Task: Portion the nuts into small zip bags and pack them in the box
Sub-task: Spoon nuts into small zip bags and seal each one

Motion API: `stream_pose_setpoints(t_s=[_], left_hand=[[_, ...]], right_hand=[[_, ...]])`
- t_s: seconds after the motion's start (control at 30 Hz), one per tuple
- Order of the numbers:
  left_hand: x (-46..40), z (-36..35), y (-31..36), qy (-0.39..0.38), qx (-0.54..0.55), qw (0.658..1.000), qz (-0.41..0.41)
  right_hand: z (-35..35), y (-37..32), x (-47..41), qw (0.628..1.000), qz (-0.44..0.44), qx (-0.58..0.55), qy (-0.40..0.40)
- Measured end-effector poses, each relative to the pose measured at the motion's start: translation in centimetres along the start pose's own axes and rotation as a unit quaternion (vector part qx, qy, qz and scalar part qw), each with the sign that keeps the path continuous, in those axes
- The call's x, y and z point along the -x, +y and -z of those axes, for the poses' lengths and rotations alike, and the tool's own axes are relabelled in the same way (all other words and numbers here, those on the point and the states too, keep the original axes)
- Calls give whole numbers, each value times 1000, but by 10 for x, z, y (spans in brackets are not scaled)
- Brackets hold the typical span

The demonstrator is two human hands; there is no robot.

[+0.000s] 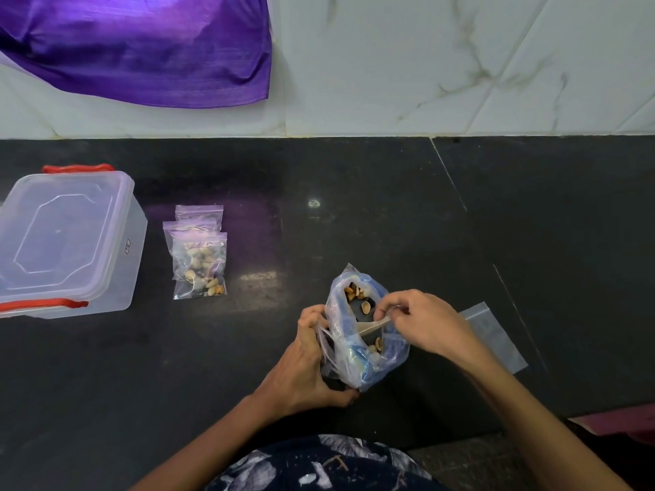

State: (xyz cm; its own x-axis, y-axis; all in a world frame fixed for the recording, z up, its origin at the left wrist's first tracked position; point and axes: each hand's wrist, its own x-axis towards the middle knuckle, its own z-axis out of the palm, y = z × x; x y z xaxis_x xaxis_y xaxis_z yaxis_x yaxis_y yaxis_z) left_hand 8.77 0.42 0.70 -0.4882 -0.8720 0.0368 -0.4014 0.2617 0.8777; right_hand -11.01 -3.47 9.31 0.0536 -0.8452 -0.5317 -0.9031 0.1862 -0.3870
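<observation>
Nuts, zip bags and box on the dark counter

A crumpled clear-blue bag of nuts (365, 334) stands open at near centre. An empty flat zip bag (496, 334) lies just right of it. Three filled small zip bags (200, 256) overlap at left centre. Far left, the clear lidded box (67, 242) with red clasps sits closed.

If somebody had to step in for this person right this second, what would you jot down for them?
Left hand grips the big nut bag at its side; right hand pinches its mouth.
Filled zip bags lie stacked on the counter beside the lidded box.
An empty zip bag lies to the right.
Done: a few bags filled.
Left: fill more, open the box, pack.
</observation>
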Motion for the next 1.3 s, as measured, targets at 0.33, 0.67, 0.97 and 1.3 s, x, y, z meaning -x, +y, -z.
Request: stream_pose_setpoints(t_s=[0.33,0.67,0.97,1.3], left_hand=[[-1,0,3,7,5,1000,-10],[4,3,11,80,103,991,21],[3,10,20,177,127,975,30],[-1,12,25,216,101,971,2]], right_hand=[[-27,10,11,986,-48,-67,144],[-41,20,34,966,-40,-149,210],[-14,0,80,943,21,-193,269],[-33,-36,82,912,188,-83,354]])
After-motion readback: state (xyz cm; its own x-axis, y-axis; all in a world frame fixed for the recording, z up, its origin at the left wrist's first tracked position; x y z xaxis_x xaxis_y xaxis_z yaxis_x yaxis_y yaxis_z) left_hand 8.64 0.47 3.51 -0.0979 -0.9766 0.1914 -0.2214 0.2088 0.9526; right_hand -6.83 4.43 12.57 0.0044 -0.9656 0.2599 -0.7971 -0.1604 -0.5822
